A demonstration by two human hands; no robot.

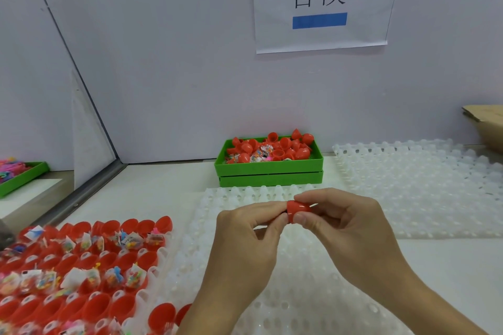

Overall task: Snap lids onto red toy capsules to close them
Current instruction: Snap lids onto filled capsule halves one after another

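Both hands meet above a white dimpled tray (231, 275). My right hand (351, 228) pinches a red capsule lid (298, 209) between thumb and fingers. My left hand (247, 236) holds the other end of the capsule from the left; that half is almost hidden behind its fingertips. Rows of open red capsule halves (81, 280), many with small bagged toys inside, fill a tray at the lower left. A green bin (269, 168) at the back holds loose red lids and toy packets.
A second white dimpled tray (424, 185) lies to the right. A cardboard box (487, 125) sits at the far right edge. Another green bin (19, 177) with colourful toys stands far left behind a partition. A paper sign (321, 0) hangs on the wall.
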